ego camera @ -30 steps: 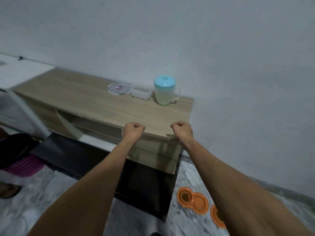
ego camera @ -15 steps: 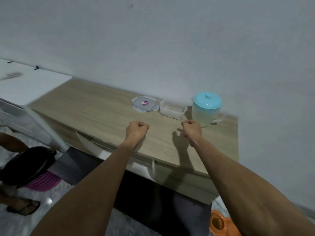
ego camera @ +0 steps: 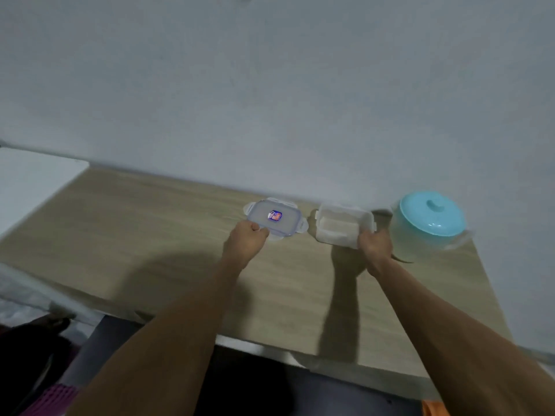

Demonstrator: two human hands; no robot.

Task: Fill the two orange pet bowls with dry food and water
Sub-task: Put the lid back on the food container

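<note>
My left hand [ego camera: 247,239] is curled, its fingers touching the near edge of the lid [ego camera: 274,217] that lies flat on the cabinet [ego camera: 150,235]; whether they pinch it or only rest against it I cannot tell. My right hand [ego camera: 375,243] grips the near right corner of the open tub [ego camera: 342,225], just right of the lid. The jug [ego camera: 428,226] with its blue cap stands just right of the tub, near the cabinet's right end.

I judge the risk to be this: a one-corner hold could let the tub tip as I lift it and spill the food, or my right elbow could knock the jug off the end.

The tub's contents are pale and blurred; I cannot confirm kibble. Of the bowls [ego camera: 432,409], only an orange sliver shows on the floor below the cabinet, cut off by the frame. The jug's water level is unreadable.
</note>
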